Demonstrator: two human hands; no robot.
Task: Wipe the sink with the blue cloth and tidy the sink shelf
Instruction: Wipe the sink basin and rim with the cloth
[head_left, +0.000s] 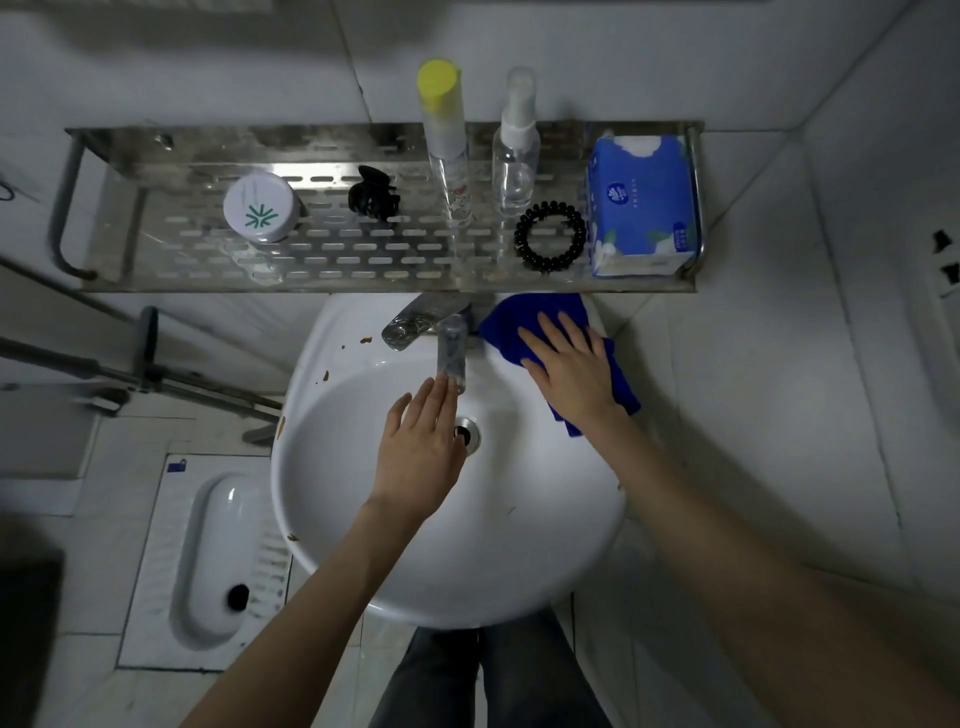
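A round white sink (363, 551) with brown stains on its left rim sits below a perforated metal shelf (332, 254). My right hand (571, 369) lies flat with straight fingers on the blue cloth (511, 327), pressing it onto the sink's back right rim beside the chrome tap (452, 348). Over the basin near the drain (467, 434), my left hand (421, 452) is open and holds nothing. The shelf carries a white jar (260, 208), a black hair claw (371, 195), a yellow-capped bottle (444, 130), a clear spray bottle (517, 150), a black spiral hair tie (549, 236) and a blue tissue pack (641, 202).
A squat toilet (218, 556) is set in the floor at the lower left. Metal pipes (130, 374) run along the left wall below the shelf. Tiled wall stands close on the right. My legs in dark trousers (483, 675) are under the sink's front edge.
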